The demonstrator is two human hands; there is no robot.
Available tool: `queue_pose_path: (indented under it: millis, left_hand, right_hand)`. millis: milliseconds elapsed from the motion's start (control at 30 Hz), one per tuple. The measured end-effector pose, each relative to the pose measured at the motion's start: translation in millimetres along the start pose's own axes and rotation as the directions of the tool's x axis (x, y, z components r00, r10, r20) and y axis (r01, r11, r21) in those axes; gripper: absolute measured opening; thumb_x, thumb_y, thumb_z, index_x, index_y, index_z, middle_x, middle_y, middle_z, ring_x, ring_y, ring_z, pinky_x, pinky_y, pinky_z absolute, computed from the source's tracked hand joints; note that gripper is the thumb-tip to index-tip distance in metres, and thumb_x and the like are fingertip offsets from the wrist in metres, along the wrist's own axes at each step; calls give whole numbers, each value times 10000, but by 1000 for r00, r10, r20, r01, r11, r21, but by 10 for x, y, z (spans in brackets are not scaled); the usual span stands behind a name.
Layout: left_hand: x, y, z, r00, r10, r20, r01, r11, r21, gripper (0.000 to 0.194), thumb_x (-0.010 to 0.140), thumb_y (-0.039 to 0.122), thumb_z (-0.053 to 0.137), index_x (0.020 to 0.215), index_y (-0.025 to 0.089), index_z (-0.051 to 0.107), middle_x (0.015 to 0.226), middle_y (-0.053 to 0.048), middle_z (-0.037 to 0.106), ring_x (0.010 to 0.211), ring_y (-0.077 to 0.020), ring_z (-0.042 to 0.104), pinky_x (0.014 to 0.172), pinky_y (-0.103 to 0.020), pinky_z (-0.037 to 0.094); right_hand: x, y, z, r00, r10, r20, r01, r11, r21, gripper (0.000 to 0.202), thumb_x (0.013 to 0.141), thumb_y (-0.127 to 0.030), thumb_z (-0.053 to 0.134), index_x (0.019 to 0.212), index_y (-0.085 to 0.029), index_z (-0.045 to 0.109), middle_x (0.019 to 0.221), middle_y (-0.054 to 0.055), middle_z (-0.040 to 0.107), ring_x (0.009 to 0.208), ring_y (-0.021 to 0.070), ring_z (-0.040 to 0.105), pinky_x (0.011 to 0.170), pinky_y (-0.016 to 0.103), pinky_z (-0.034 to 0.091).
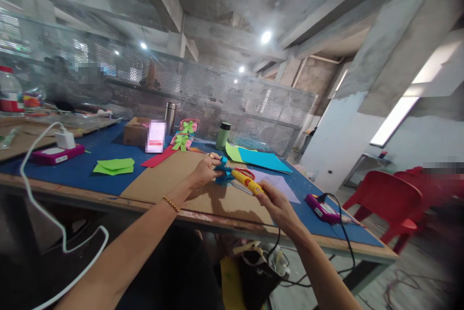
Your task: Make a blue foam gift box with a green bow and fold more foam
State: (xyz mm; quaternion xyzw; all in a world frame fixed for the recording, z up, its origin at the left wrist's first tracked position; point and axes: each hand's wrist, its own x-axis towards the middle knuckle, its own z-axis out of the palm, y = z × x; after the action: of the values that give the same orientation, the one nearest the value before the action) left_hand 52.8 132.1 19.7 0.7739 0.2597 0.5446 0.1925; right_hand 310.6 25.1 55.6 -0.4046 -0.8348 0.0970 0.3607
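Over the brown cardboard (159, 182) on the table, my left hand (206, 171) is closed on a small blue paper piece (224, 171). My right hand (274, 199) is wrapped round a yellow hot glue gun (247, 182), its tip pointing left at the blue paper. Whether the tip touches the paper is not clear. Scissors with red handles (246, 172) lie just behind the glue gun. A light purple sheet (281, 185) lies to their right.
Green paper (114, 166), a cardboard box (135, 132), decorated pink pieces (183, 140) and a green bottle (223, 136) stand or lie around. Blue sheets (263, 159) lie behind. Purple devices (58, 154) with cables sit at both sides; a red chair (384, 199) is right.
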Motion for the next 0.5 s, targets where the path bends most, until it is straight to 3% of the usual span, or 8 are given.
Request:
queue_pose_path:
  millis: [500]
  left_hand:
    - [7, -22, 3, 999, -14, -33, 16, 998, 56, 159, 684, 106, 777, 814, 197, 786, 970, -48, 649, 986, -223, 565, 949, -374, 437]
  right_hand:
    - [-36, 11, -29, 1000, 0, -1, 0, 993, 121, 418, 975, -563, 444, 908, -200, 641, 747, 12, 552, 687, 159, 502, 638, 277, 419]
